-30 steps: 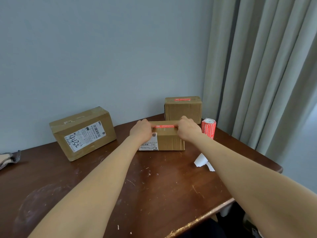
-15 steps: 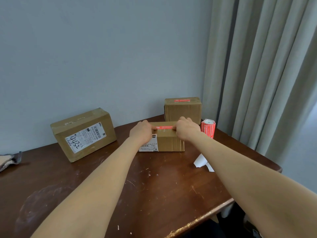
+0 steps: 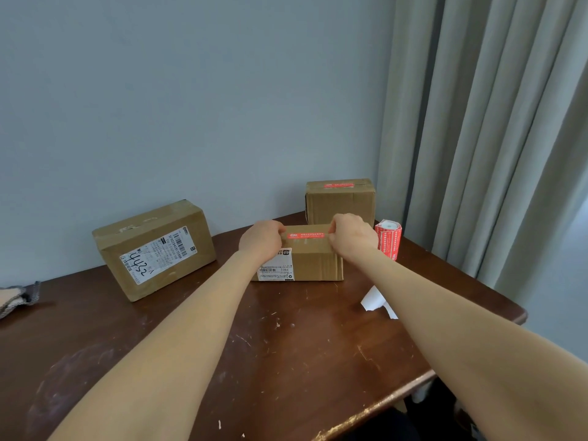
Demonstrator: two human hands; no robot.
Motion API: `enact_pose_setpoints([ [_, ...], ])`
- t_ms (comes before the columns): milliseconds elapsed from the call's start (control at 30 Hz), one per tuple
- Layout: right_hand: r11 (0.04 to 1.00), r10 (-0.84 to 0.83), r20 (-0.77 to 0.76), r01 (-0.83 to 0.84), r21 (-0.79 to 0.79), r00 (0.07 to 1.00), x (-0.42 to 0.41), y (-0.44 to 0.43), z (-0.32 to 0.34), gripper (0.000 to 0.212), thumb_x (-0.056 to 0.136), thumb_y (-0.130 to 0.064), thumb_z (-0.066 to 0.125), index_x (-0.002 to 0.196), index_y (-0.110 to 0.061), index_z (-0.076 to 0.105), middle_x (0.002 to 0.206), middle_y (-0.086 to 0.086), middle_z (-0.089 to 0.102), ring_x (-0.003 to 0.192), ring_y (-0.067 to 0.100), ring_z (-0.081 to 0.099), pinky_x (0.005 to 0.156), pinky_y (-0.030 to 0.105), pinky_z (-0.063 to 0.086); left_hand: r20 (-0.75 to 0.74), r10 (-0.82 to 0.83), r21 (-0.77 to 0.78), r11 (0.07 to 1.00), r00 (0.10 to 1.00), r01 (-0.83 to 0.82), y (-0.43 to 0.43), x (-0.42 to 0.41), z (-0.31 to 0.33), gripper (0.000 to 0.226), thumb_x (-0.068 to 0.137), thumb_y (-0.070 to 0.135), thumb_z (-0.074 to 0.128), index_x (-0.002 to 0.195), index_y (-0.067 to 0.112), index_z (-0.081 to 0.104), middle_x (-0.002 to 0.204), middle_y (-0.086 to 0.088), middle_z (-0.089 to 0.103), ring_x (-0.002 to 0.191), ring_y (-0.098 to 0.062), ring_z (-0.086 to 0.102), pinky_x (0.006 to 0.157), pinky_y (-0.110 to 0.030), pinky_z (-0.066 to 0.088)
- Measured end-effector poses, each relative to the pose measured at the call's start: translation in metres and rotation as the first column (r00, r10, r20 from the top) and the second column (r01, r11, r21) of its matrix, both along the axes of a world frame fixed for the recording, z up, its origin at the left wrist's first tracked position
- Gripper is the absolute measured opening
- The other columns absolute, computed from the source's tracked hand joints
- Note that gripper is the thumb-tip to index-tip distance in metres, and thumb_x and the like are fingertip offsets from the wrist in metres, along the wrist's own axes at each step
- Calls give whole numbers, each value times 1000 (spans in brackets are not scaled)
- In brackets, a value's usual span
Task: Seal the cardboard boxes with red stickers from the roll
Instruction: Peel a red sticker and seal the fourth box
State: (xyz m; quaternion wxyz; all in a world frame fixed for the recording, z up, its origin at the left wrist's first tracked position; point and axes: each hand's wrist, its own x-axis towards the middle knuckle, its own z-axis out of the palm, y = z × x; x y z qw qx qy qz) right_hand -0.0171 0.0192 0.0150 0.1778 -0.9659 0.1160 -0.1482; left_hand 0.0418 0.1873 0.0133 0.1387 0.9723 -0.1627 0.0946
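A small cardboard box [image 3: 318, 265] with a white label stands mid-table. A red sticker [image 3: 307, 235] stretches across its top. My left hand [image 3: 262, 238] pinches the sticker's left end and my right hand [image 3: 351, 237] pinches its right end, both with curled fingers at the box's top edge. Behind it stands a second box [image 3: 340, 203] with a red sticker [image 3: 339, 185] on its top seam. A larger box [image 3: 152, 249] marked 4452 lies tilted at the left, no red sticker visible on it. The red sticker roll [image 3: 388, 238] stands upright just right of my right hand.
White backing paper [image 3: 374, 300] lies on the dark wooden table [image 3: 286, 361] under my right forearm. A cloth [image 3: 16, 297] sits at the far left edge. The wall runs close behind the boxes and a grey curtain [image 3: 477, 138] hangs at the right.
Both hands stay at the ends of the red sticker on the middle box; they have barely shifted. Nothing else moved.
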Motion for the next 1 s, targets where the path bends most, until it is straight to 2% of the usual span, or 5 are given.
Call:
enact_pose_setpoints([
  [100,999,-12,15,12,33,1000,2,0,-1,13,95,-17,56,102,-14,66,99,5,66,86,21,63,68,31,50,66,-32,-24,999,997,33,-1,2,-2,33,98,14,43,124,17,63,124,-5,58,111,-24,56,91,-39,49],
  [200,999,44,16,-43,-32,999,5,1,-4,30,93,-7,54,121,-15,63,122,7,55,110,24,52,83,35,50,102,-29,-14,999,994,30,-5,3,-4,35,98,12,40,123,20,63,119,-6,54,110,-24,52,85,-37,49],
  [467,957,206,-97,-221,-187,974,15,17,-14,44,100,-17,34,138,-31,50,144,7,38,129,30,33,103,42,34,77,-165,176,973,983,149,-17,3,-15,40,103,24,30,135,35,50,138,0,47,124,-24,41,98,-38,39],
  [667,970,49,-114,-75,-232,992,12,4,-13,39,95,-15,43,131,-23,58,135,8,46,124,31,37,100,42,36,70,-46,174,984,996,33,-4,4,-14,45,100,13,33,132,36,54,133,-4,50,121,-26,42,94,-39,40],
  [1000,970,137,-110,-156,-189,984,3,8,-11,41,99,-16,40,134,-30,56,136,5,45,125,28,37,97,39,38,61,-87,93,992,994,81,-6,-7,-11,51,97,9,33,125,43,58,128,-1,53,112,-25,50,86,-37,45],
])
